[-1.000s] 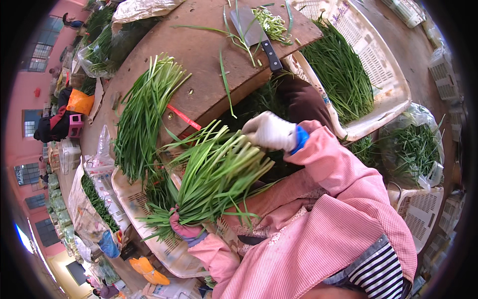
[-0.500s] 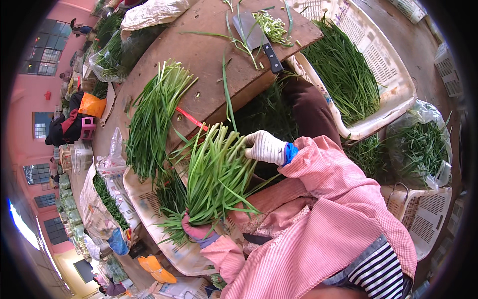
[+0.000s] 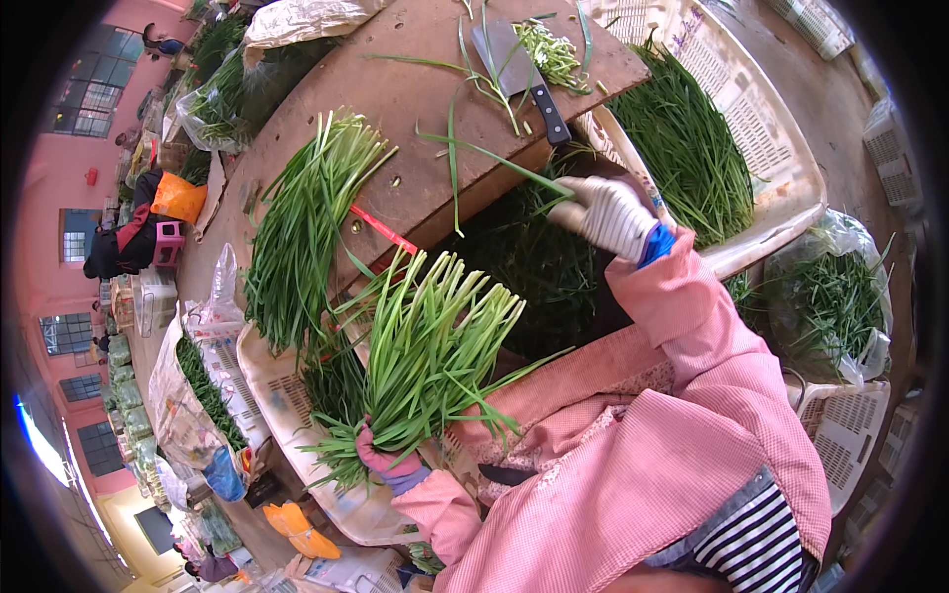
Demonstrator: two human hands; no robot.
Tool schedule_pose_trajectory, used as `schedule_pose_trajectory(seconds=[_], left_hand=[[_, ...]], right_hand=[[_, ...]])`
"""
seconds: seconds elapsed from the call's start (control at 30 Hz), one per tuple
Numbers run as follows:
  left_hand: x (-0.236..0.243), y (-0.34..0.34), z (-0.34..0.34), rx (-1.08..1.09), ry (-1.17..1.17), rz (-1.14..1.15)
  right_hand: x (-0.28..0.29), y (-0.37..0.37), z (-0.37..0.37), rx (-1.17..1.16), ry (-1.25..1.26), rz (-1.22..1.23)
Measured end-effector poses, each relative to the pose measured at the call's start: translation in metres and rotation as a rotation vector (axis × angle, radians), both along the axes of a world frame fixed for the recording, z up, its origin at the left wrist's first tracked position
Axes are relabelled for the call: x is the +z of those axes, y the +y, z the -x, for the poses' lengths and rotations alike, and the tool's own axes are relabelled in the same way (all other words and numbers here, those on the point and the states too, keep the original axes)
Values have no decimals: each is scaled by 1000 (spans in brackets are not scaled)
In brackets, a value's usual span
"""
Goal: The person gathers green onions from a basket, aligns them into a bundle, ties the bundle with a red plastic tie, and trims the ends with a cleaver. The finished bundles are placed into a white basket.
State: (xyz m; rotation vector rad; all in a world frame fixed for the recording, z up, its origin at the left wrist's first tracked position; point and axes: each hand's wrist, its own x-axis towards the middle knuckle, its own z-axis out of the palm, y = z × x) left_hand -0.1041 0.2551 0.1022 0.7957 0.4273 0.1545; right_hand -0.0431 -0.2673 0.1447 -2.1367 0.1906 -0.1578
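Observation:
My left hand (image 3: pixel 388 458), in a pink glove, is closed round the leafy end of a bunch of green garlic chives (image 3: pixel 435 341). The pale cut ends of the bunch fan out up and to the right. My right hand (image 3: pixel 615 215), in a white striped glove, is raised right of the bunch, slightly smeared by motion. Its fingertips are closed on one long chive leaf (image 3: pixel 502 158) that stretches left over the board's edge. A second bunch of chives (image 3: pixel 314 222) lies on the brown wooden board (image 3: pixel 395 79), beside a red strip (image 3: pixel 384 228).
A black-handled cleaver (image 3: pixel 506 61) and chopped pale stem ends (image 3: pixel 550 51) lie at the board's far right. White crates (image 3: pixel 781 138) with chives flank me. A clear bag of greens (image 3: pixel 835 296) stands at right. Sacks and a purple stool (image 3: pixel 169 243) are at left.
My right hand has moved right and upward from the bunch's cut ends, drawing one chive leaf away. My left hand still holds the bunch in nearly the same place.

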Motion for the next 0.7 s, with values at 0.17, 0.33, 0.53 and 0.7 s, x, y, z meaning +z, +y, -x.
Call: schedule_pose_trajectory(seconds=[0.17, 0.33, 0.53, 0.7], left_hand=[[-1, -13, 4, -20, 4, 20], [8, -22, 8, -21, 62, 91], [12, -33, 6, 15, 62, 2], [14, -37, 5, -53, 10, 101]], right_hand=[[-2, 90, 8, 329, 188, -296], [-19, 113, 3, 137, 422, -789], [4, 86, 5, 148, 235, -369], [20, 47, 7, 0, 216, -243]])
